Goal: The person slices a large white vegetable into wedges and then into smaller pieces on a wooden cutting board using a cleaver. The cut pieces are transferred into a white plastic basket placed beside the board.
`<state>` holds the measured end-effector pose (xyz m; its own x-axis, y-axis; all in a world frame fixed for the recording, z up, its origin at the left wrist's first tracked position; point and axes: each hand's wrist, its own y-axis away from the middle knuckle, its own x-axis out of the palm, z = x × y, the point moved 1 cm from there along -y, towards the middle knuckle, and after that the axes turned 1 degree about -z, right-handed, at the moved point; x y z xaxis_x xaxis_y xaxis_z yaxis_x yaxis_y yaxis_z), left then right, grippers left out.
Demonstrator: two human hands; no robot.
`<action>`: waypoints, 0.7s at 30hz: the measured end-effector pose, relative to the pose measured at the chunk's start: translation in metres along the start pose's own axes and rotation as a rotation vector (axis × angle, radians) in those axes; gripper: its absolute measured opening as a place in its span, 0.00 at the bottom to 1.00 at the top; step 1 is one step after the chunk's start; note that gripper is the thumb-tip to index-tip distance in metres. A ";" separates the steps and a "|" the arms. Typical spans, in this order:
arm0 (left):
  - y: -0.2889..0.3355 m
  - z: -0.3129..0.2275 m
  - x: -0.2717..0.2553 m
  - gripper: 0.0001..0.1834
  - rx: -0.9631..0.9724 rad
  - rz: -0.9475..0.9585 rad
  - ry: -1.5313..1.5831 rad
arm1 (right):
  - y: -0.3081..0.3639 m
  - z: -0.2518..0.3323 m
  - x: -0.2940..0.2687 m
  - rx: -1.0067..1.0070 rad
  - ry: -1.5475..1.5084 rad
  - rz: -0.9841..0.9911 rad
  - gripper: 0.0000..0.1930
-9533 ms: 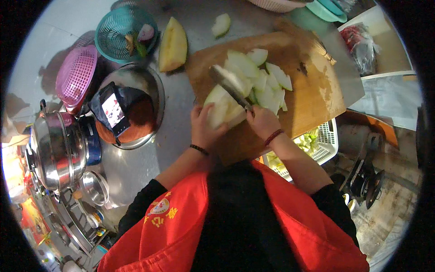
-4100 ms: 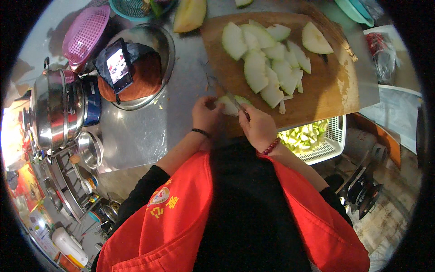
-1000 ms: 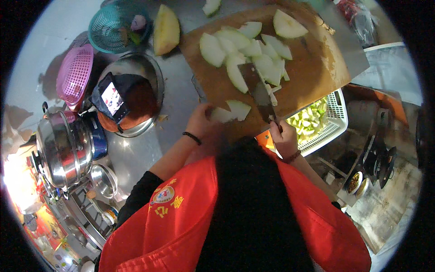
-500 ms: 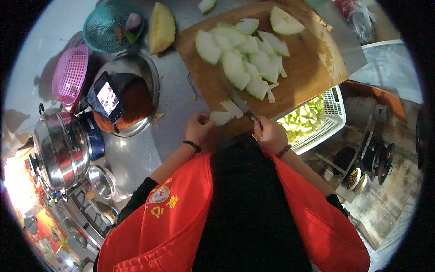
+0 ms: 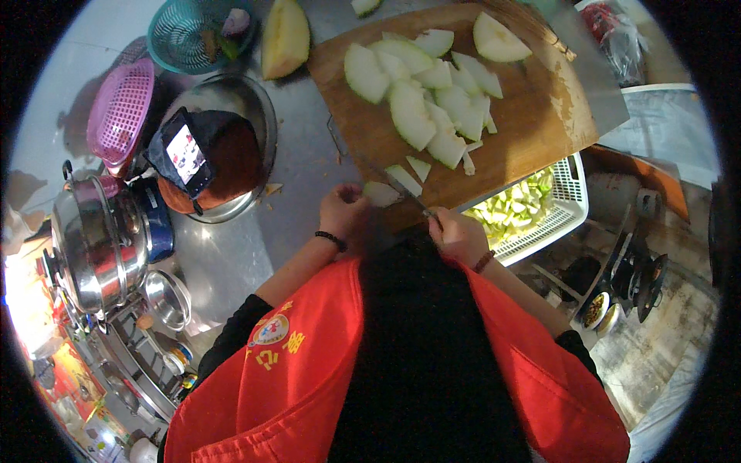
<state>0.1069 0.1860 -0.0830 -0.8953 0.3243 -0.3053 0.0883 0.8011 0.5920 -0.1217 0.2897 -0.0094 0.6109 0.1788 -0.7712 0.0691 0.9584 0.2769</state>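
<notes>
A knife (image 5: 414, 199) is in my right hand (image 5: 461, 235), fingers wrapped round its handle. Its blade points away to the left, over the near edge of the wooden cutting board (image 5: 525, 127). On the blade's near side lies a pale melon slice (image 5: 382, 194); the curled fingers of my left hand (image 5: 345, 212) meet its left end. Two cut melon pieces (image 5: 404, 180) rest just beyond the blade. Farther up the board is a heap of green-rinded melon slices (image 5: 413, 116), with a larger melon wedge (image 5: 500, 38) at the far right.
Below the board's right side sits a white basket (image 5: 573, 189) of cut pieces. Leftward on the metal counter are a yellowish melon wedge (image 5: 285, 38), a teal basket (image 5: 158, 38), a pink basket (image 5: 120, 108), a phone (image 5: 185, 158) propped on a tray, and a steel pot (image 5: 96, 239).
The view has shifted slightly. The blade now lies between the near slice and two pieces beyond it, which have spread apart. My left hand stays by the slice.
</notes>
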 end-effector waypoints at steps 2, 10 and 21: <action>0.004 -0.003 -0.002 0.16 -0.008 0.019 0.051 | -0.003 -0.001 0.001 0.017 -0.067 -0.019 0.12; -0.005 0.008 0.002 0.13 0.012 0.011 0.174 | 0.012 -0.002 -0.004 -0.190 -0.080 -0.147 0.13; 0.002 -0.006 0.002 0.22 0.369 0.005 -0.323 | 0.015 0.000 0.000 -0.006 -0.232 -0.203 0.11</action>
<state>0.1028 0.1855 -0.0782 -0.7184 0.4214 -0.5534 0.2933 0.9049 0.3083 -0.1205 0.3037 -0.0053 0.7491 -0.0718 -0.6586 0.2044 0.9707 0.1266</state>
